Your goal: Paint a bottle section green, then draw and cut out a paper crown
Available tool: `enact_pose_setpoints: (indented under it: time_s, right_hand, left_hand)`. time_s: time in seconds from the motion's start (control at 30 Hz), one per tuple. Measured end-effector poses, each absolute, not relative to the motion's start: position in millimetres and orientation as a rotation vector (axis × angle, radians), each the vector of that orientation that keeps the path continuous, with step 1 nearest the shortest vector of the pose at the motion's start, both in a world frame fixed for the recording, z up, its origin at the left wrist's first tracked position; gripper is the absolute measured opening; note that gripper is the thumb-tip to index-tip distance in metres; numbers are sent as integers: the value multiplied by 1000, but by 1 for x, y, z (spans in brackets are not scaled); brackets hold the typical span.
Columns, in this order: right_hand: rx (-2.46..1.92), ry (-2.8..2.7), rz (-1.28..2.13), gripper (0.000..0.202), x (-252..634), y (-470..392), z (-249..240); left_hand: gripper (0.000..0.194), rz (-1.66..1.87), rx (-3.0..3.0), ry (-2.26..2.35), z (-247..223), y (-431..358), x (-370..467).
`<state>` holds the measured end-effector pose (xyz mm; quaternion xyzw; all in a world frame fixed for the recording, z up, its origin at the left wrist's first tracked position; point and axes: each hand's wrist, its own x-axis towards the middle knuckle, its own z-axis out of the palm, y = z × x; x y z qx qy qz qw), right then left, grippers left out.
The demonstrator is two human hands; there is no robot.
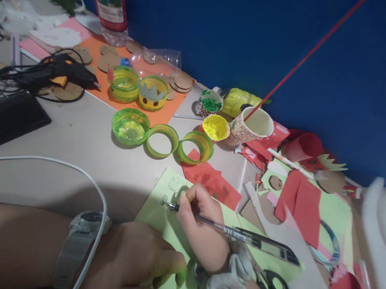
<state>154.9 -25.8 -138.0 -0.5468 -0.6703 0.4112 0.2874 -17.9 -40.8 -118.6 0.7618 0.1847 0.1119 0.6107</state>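
Note:
My right hand (204, 218), with a grey scrunchie (227, 283) round its wrist, grips a black gel pen (221, 226). The pen's tip is at a small oval drawn on light green paper (149, 210). Another faint outline shows on the paper just above. My left hand (140, 261), wearing a watch (83, 239) with a pale strap, rests on the paper's lower part. Its fingers are bent a little, the thumb lies apart at the bottom edge, and its fingertips look greenish. A white cable (103, 203) crosses in front of the left wrist. Scissors (276, 288) lie beside the right wrist.
Several green-yellow rings and cups (130, 128) stand behind the paper. Beyond them are paint cups (216, 127), a paper cup (253, 126) with a red stick, and a bottle (108, 1). A glue gun (67, 69) lies left; red scraps (301, 203) clutter the right.

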Motion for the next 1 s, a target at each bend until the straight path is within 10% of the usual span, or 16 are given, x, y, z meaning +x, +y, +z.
enact_pose_setpoints:
  time_s: [1.0]
  right_hand:
    - [-1402, -1735, 1233, 28, 156, -25, -138]
  left_hand:
    - [33, 305, 1760, 420, -121, -40, -14]
